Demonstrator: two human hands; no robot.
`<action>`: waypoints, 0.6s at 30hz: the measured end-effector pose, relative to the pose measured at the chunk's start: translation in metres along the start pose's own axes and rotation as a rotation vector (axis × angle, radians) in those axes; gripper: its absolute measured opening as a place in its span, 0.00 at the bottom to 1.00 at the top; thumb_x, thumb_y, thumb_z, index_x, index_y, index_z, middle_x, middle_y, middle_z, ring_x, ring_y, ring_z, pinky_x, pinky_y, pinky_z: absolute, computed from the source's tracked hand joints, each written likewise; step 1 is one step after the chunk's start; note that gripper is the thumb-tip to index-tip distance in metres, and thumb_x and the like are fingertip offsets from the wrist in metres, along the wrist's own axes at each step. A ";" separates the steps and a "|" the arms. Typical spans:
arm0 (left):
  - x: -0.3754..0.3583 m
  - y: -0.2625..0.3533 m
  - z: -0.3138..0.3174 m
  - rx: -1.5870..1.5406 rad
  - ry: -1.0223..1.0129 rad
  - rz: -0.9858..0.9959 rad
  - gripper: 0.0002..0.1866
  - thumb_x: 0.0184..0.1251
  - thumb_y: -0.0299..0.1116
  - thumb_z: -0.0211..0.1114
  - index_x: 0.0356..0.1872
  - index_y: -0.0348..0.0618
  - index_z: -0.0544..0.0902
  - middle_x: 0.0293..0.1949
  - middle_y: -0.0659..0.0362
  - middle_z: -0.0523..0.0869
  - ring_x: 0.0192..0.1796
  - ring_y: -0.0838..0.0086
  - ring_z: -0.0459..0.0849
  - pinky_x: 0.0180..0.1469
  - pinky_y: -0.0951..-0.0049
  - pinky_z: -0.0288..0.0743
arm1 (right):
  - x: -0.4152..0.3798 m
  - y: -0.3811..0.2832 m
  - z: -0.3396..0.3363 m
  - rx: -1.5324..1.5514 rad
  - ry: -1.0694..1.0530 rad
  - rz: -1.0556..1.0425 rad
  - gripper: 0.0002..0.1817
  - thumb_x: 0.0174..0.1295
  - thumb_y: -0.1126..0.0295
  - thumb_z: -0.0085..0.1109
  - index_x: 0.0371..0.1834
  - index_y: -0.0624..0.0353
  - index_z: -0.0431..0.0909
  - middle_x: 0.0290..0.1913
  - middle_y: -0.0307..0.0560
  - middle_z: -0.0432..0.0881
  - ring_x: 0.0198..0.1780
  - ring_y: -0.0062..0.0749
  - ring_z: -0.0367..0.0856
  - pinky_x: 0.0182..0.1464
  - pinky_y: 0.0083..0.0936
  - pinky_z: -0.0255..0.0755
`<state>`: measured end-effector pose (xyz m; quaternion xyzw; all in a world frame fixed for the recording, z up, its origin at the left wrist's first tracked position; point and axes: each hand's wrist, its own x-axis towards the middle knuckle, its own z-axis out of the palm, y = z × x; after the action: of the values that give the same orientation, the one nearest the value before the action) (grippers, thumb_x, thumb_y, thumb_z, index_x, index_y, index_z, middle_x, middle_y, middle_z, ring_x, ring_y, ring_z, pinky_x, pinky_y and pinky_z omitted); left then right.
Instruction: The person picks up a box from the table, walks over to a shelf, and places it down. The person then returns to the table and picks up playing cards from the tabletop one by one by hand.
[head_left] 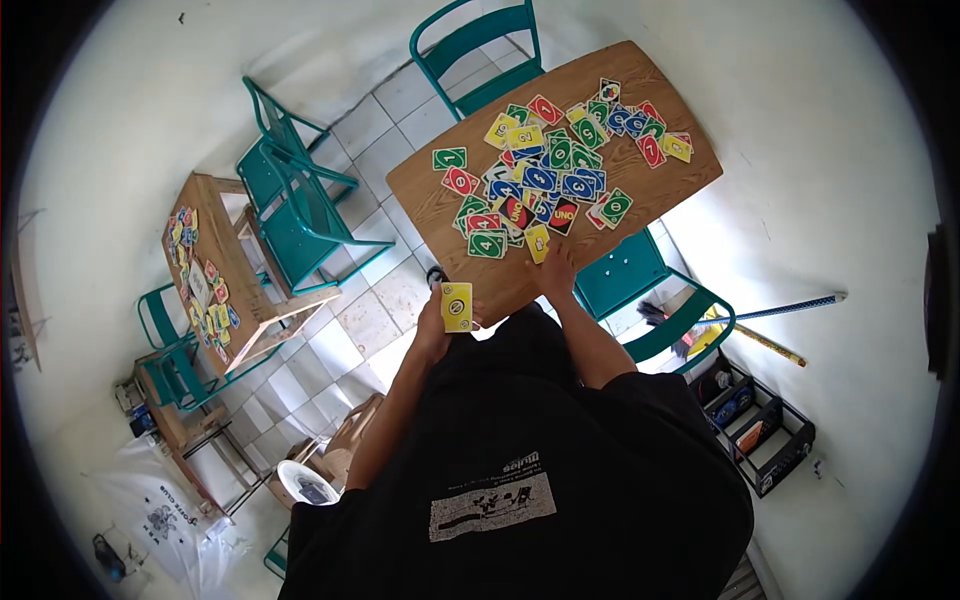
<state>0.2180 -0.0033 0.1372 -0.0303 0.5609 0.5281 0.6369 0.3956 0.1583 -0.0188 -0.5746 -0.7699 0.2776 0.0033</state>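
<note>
My left hand [436, 325] is closed round a yellow card [457, 307], held face up just off the near left edge of the wooden table [640, 80]. At the table's near edge, my right hand [555, 272] touches another yellow card [538, 243]; how its fingertips meet the card is hard to make out. Beyond both hands lies a loose spread of face-up red, blue, green and yellow cards [540, 178]. Two black-backed UNO cards [563, 215] lie close to my right hand.
Green chairs stand behind the table [475, 42], at its near right side [620, 275] and to the left [300, 220]. A smaller wooden table [245, 322] with more cards is at the left. A broom [770, 308] and black rack [765, 430] are at the right.
</note>
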 end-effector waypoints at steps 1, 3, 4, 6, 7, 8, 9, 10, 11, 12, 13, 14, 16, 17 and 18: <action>-0.002 -0.001 0.001 -0.008 -0.002 0.003 0.34 0.79 0.58 0.29 0.49 0.36 0.75 0.38 0.46 0.85 0.35 0.61 0.86 0.40 0.63 0.82 | 0.001 0.003 0.003 -0.024 -0.002 -0.030 0.36 0.52 0.55 0.70 0.60 0.60 0.66 0.61 0.56 0.68 0.62 0.53 0.70 0.61 0.50 0.66; -0.004 -0.005 0.000 -0.024 -0.017 0.009 0.34 0.79 0.58 0.29 0.50 0.36 0.74 0.39 0.46 0.85 0.35 0.61 0.86 0.41 0.63 0.82 | 0.004 0.009 0.010 -0.077 0.003 -0.085 0.36 0.52 0.55 0.70 0.60 0.61 0.66 0.60 0.56 0.68 0.62 0.53 0.70 0.61 0.51 0.66; -0.002 -0.008 -0.002 -0.053 -0.040 -0.005 0.33 0.80 0.57 0.28 0.52 0.37 0.73 0.40 0.45 0.85 0.36 0.60 0.86 0.41 0.63 0.82 | 0.003 0.008 0.010 -0.069 -0.028 -0.074 0.34 0.53 0.56 0.69 0.59 0.61 0.66 0.60 0.56 0.69 0.62 0.53 0.70 0.61 0.51 0.66; 0.000 -0.012 -0.005 -0.052 -0.034 -0.017 0.33 0.80 0.57 0.28 0.52 0.37 0.73 0.40 0.45 0.85 0.36 0.59 0.86 0.41 0.62 0.82 | 0.008 0.008 0.005 -0.061 -0.077 -0.054 0.31 0.55 0.58 0.66 0.59 0.61 0.67 0.58 0.56 0.71 0.62 0.53 0.71 0.62 0.51 0.66; 0.001 -0.012 -0.003 -0.055 -0.036 -0.021 0.33 0.80 0.57 0.28 0.52 0.37 0.73 0.40 0.44 0.85 0.36 0.59 0.86 0.41 0.62 0.82 | 0.010 0.009 0.004 -0.064 -0.059 -0.082 0.29 0.56 0.59 0.64 0.58 0.61 0.67 0.56 0.56 0.72 0.60 0.53 0.72 0.60 0.50 0.67; 0.001 -0.011 -0.001 -0.074 -0.041 -0.010 0.34 0.79 0.58 0.28 0.52 0.37 0.74 0.41 0.44 0.84 0.36 0.60 0.85 0.41 0.62 0.83 | 0.009 0.014 0.010 -0.070 -0.043 -0.111 0.27 0.57 0.60 0.62 0.57 0.61 0.67 0.55 0.57 0.73 0.58 0.54 0.74 0.58 0.50 0.69; 0.004 -0.011 0.001 -0.080 -0.050 0.010 0.34 0.79 0.58 0.29 0.53 0.37 0.74 0.41 0.45 0.84 0.36 0.60 0.86 0.41 0.62 0.83 | 0.009 0.021 0.015 -0.079 -0.031 -0.141 0.26 0.58 0.61 0.60 0.56 0.61 0.67 0.53 0.57 0.74 0.56 0.55 0.75 0.56 0.49 0.71; 0.007 -0.012 0.002 -0.088 -0.057 0.028 0.34 0.79 0.59 0.29 0.53 0.37 0.74 0.40 0.45 0.84 0.36 0.60 0.86 0.41 0.62 0.83 | 0.009 0.024 0.012 -0.034 -0.055 -0.131 0.23 0.59 0.61 0.58 0.54 0.61 0.68 0.52 0.57 0.75 0.55 0.55 0.76 0.53 0.49 0.72; 0.008 -0.014 0.001 -0.096 -0.062 0.047 0.34 0.79 0.59 0.29 0.53 0.38 0.74 0.40 0.45 0.84 0.36 0.60 0.86 0.42 0.63 0.83 | 0.008 0.027 0.009 0.013 -0.080 -0.121 0.21 0.60 0.61 0.57 0.53 0.61 0.69 0.51 0.58 0.75 0.53 0.55 0.77 0.50 0.48 0.74; 0.008 -0.016 0.002 -0.106 -0.053 0.059 0.36 0.78 0.60 0.29 0.53 0.37 0.73 0.40 0.45 0.85 0.36 0.60 0.86 0.42 0.63 0.83 | 0.009 0.028 0.007 0.061 -0.101 -0.109 0.19 0.60 0.61 0.56 0.51 0.60 0.70 0.49 0.58 0.76 0.51 0.55 0.79 0.48 0.48 0.75; 0.011 -0.016 0.006 -0.112 -0.049 0.071 0.37 0.78 0.62 0.29 0.54 0.36 0.73 0.40 0.45 0.85 0.36 0.60 0.86 0.42 0.63 0.83 | 0.008 0.027 0.003 0.088 -0.068 -0.098 0.18 0.60 0.62 0.56 0.49 0.61 0.71 0.46 0.57 0.78 0.48 0.54 0.80 0.46 0.46 0.75; 0.014 -0.015 0.009 -0.114 -0.051 0.083 0.38 0.77 0.63 0.29 0.54 0.35 0.72 0.40 0.45 0.85 0.36 0.60 0.86 0.41 0.63 0.83 | 0.004 0.027 -0.003 0.115 -0.030 -0.082 0.16 0.60 0.63 0.57 0.47 0.61 0.72 0.42 0.56 0.79 0.45 0.52 0.81 0.45 0.44 0.75; 0.021 -0.012 0.013 -0.074 -0.040 0.073 0.39 0.77 0.64 0.29 0.54 0.35 0.73 0.40 0.46 0.85 0.37 0.61 0.86 0.42 0.63 0.83 | -0.003 0.030 -0.016 0.206 0.029 -0.055 0.14 0.59 0.65 0.59 0.44 0.62 0.74 0.37 0.53 0.81 0.41 0.49 0.83 0.43 0.41 0.76; 0.026 -0.011 0.015 -0.055 -0.038 0.063 0.39 0.76 0.64 0.29 0.54 0.34 0.73 0.40 0.46 0.85 0.38 0.61 0.86 0.43 0.63 0.83 | -0.007 0.031 -0.023 0.269 0.046 -0.045 0.13 0.59 0.65 0.60 0.43 0.61 0.74 0.35 0.52 0.82 0.39 0.46 0.83 0.42 0.40 0.76; 0.032 -0.011 0.017 -0.045 -0.030 0.068 0.39 0.76 0.64 0.29 0.55 0.34 0.73 0.41 0.47 0.84 0.38 0.61 0.86 0.44 0.63 0.83 | -0.011 0.032 -0.028 0.333 0.062 -0.035 0.13 0.59 0.66 0.61 0.42 0.61 0.75 0.34 0.51 0.82 0.37 0.44 0.83 0.41 0.38 0.76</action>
<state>0.2318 0.0234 0.1132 -0.0176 0.5398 0.5625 0.6260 0.4362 0.1668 -0.0052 -0.5608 -0.7228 0.3833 0.1272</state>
